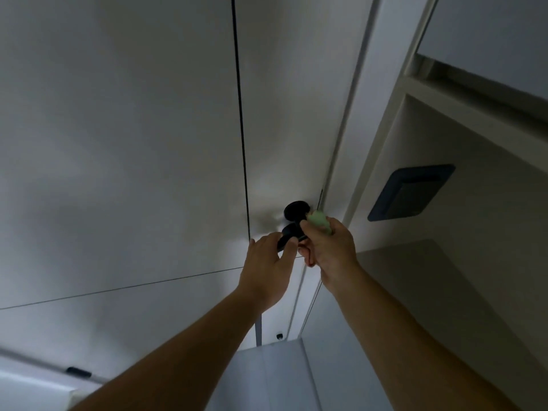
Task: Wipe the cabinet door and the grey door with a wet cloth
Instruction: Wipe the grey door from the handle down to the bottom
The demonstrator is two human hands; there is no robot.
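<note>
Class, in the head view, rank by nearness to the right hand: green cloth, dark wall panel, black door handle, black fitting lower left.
1. green cloth, gripped in the right hand.
2. black door handle, just left.
3. dark wall panel, upper right.
4. black fitting, far lower left.

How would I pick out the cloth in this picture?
On the tall grey door right of the dark vertical seam, find the black handle. The cloth is the small wad bunched in the right hand beside it. It is pale green, the only colour among grey panels and black fittings.
</note>
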